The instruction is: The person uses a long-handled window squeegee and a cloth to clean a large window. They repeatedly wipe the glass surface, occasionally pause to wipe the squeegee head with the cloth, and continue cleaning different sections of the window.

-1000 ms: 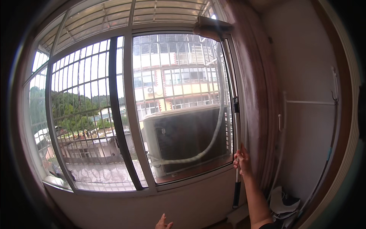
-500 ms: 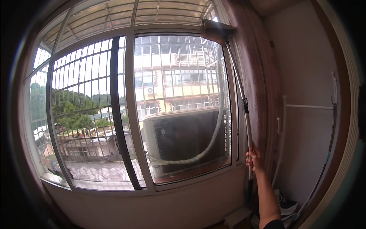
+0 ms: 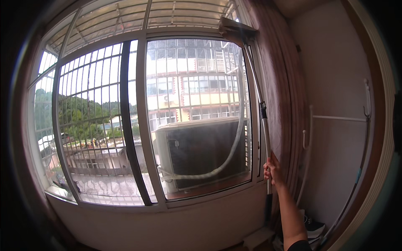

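My right hand [image 3: 273,170] is closed around the lower part of a long silver telescopic pole [image 3: 256,79]. A dark joint sits partway up the pole, and its bottom end is dark too. At the top, a wide window-cleaning head [image 3: 235,31] with a brownish cover lies tilted across the upper right corner of the window frame, beside the curtain. Whether it presses on the glass or the frame, I cannot tell. Below it is the right window pane [image 3: 188,100]. My left hand is out of view.
A pinkish curtain [image 3: 279,88] hangs close along the pole's right side. Outside the glass stand a large air-conditioner unit [image 3: 205,152] with a pale hose [image 3: 234,154] and metal security bars. White hooked rails [image 3: 340,117] run along the right wall, above a dark shoe [image 3: 314,228].
My right hand and the lower pole have shifted a little to the left. The cleaning head has moved slightly left and up, staying at the window's upper right corner.
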Available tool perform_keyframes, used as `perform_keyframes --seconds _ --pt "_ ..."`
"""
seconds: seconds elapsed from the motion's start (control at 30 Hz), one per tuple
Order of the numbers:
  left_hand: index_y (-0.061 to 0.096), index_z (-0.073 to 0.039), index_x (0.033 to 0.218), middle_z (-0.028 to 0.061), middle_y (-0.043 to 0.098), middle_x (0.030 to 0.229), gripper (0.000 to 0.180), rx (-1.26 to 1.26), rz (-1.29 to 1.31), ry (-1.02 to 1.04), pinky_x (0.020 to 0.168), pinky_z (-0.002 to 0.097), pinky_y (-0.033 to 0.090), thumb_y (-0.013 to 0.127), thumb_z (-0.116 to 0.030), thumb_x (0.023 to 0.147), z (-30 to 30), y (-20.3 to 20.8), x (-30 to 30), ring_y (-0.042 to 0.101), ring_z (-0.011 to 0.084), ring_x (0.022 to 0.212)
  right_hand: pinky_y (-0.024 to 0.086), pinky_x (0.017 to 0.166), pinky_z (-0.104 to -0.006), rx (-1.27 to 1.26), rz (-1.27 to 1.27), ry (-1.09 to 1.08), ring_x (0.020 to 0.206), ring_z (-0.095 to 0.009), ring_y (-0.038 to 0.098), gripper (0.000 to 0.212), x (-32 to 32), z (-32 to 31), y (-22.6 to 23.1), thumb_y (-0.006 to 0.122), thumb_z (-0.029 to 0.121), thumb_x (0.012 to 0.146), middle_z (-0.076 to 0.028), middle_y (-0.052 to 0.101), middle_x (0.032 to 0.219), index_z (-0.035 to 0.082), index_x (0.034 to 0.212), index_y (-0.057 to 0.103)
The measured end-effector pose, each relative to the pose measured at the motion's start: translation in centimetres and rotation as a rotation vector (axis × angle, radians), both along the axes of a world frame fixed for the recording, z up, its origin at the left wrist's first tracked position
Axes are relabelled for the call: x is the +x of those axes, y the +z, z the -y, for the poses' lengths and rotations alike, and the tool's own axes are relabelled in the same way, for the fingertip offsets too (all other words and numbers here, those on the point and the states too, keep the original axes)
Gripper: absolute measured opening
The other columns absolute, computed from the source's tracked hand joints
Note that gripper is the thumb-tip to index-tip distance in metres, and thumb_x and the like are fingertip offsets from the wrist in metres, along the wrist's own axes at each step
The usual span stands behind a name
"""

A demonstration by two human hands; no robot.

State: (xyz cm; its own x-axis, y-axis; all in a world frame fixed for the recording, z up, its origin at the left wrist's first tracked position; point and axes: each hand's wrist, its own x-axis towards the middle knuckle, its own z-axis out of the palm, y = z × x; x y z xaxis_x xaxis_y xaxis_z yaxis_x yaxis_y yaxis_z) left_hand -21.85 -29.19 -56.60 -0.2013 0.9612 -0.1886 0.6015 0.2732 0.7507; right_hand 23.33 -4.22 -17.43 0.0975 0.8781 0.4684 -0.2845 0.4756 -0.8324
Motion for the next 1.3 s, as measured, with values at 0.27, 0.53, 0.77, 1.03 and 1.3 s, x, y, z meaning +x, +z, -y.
perform_keyframes --seconds 0.27,0.53,0.77,1.03,1.3 --pt "0.03 -0.009 0.138 0.0239 0.046 0.126 0.062 0.063 0.039 0.003 0.083 0.0406 0.049 0.058 -0.032 0.087 1.7 -0.1 2.7 0.055 0.0311 0.105 0.032 0.036 -0.0201 0.032 0.053 -0.048 0.04 -0.004 0.033 0.052 0.0 0.6 0.3 0.043 0.026 0.096 0.003 0.039 0.061 0.027 0.143 0.02" --pt "0.023 -0.018 0.141 0.0213 0.045 0.125 0.075 -0.197 0.968 0.372 0.068 0.0411 0.051 0.058 -0.048 0.083 1.9 0.3 4.8 0.058 0.0275 0.089 0.034 0.036 -0.0209 -0.006 0.189 -0.056 0.039 -0.005 0.033 0.053 4.7 4.9 0.8 0.043 0.029 0.096 0.002 0.041 0.06 0.027 0.143 0.019" --pt "0.021 -0.019 0.142 0.0208 0.043 0.127 0.08 -0.302 1.199 0.428 0.068 0.0427 0.05 0.059 -0.053 0.08 -1.0 -3.6 3.3 0.058 0.0295 0.089 0.035 0.038 -0.0222 -0.095 0.309 -0.003 0.042 -0.007 0.035 0.055 7.5 13.7 5.7 0.043 0.034 0.095 0.0 0.042 0.061 0.028 0.143 0.016" --pt "0.022 -0.019 0.141 0.0208 0.044 0.127 0.079 -0.232 1.133 0.311 0.068 0.0425 0.05 0.059 -0.052 0.08 -2.2 -2.5 1.5 0.058 0.0293 0.089 0.038 0.041 -0.0253 -0.153 0.354 0.059 0.043 -0.007 0.036 0.054 3.1 18.8 7.3 0.04 0.029 0.096 0.0 0.041 0.061 0.035 0.142 0.012" --pt "0.022 -0.018 0.141 0.0209 0.044 0.127 0.079 -0.196 1.086 0.245 0.068 0.0424 0.051 0.06 -0.051 0.08 -2.9 -1.8 -0.2 0.058 0.0292 0.089 0.039 0.044 -0.0267 -0.198 0.27 0.16 0.047 -0.009 0.037 0.058 -3.3 18.8 5.1 0.042 0.022 0.096 -0.001 0.041 0.064 0.033 0.143 0.01"
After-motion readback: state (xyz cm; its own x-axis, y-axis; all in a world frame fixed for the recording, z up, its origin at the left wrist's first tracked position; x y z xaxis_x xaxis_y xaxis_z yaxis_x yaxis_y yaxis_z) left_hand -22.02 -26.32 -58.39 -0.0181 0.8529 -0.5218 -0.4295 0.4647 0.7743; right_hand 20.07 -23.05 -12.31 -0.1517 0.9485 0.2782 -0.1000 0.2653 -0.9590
